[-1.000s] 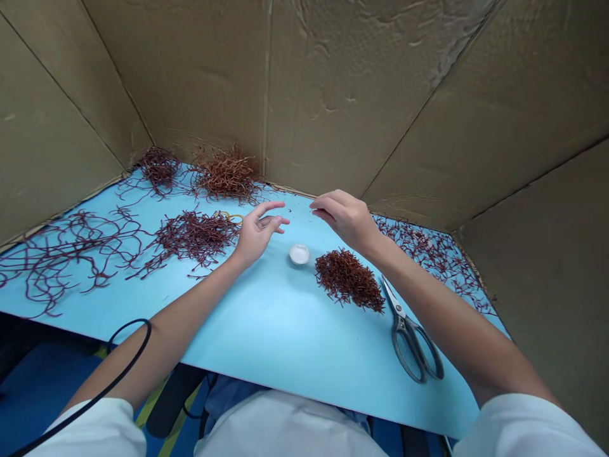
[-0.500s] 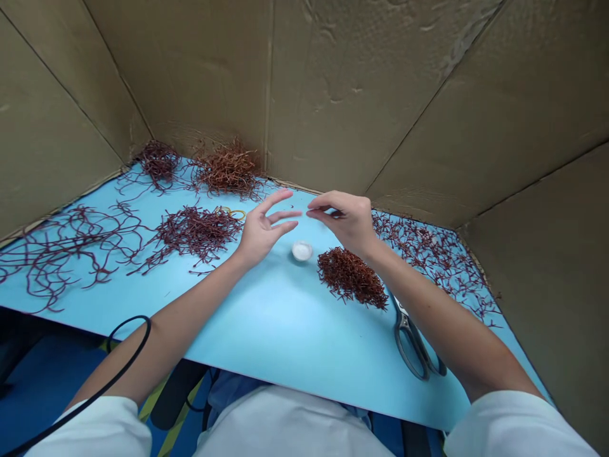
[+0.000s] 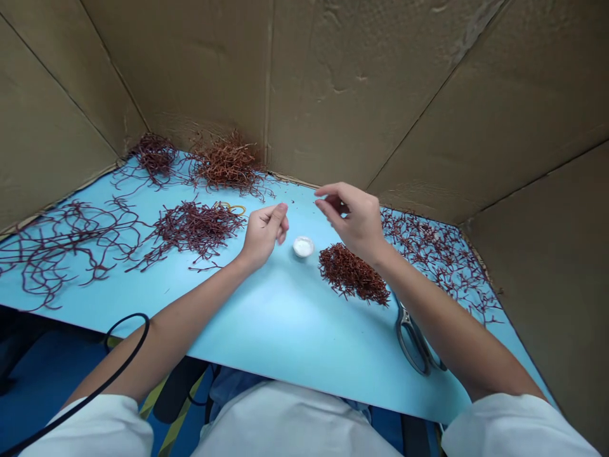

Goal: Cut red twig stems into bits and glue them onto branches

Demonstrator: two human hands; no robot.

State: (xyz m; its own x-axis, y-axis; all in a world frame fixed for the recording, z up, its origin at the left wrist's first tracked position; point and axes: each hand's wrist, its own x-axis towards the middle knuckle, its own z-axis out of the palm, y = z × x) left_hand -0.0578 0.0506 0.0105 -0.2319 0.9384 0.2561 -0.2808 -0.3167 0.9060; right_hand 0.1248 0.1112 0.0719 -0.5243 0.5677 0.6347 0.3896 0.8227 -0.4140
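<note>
My left hand (image 3: 267,233) is closed above the table, its thumb pressed against the curled fingers. Whatever it may hold is hidden. To its right my right hand (image 3: 353,216) hovers with curved fingers; a gap shows between thumb and forefinger, and nothing is visible in it. Between and below the hands stands a small white cup (image 3: 303,247) with white content. Just under my right wrist lies a dense pile of short reddish-brown twig-like pieces (image 3: 353,274). Left of my left hand is a looser pile of dark red stems (image 3: 197,228).
Scissors (image 3: 413,336) lie partly under my right forearm. Small forked pieces (image 3: 442,260) spread along the right side. Long strands (image 3: 71,244) cover the left, with tangled heaps (image 3: 226,162) at the back. A yellow band (image 3: 233,208) lies nearby. Cardboard walls (image 3: 314,89) enclose the blue table (image 3: 295,336).
My left hand has gone from spread fingers to closed. The hands have drawn apart, the right one moving slightly right and its thumb and forefinger parting.
</note>
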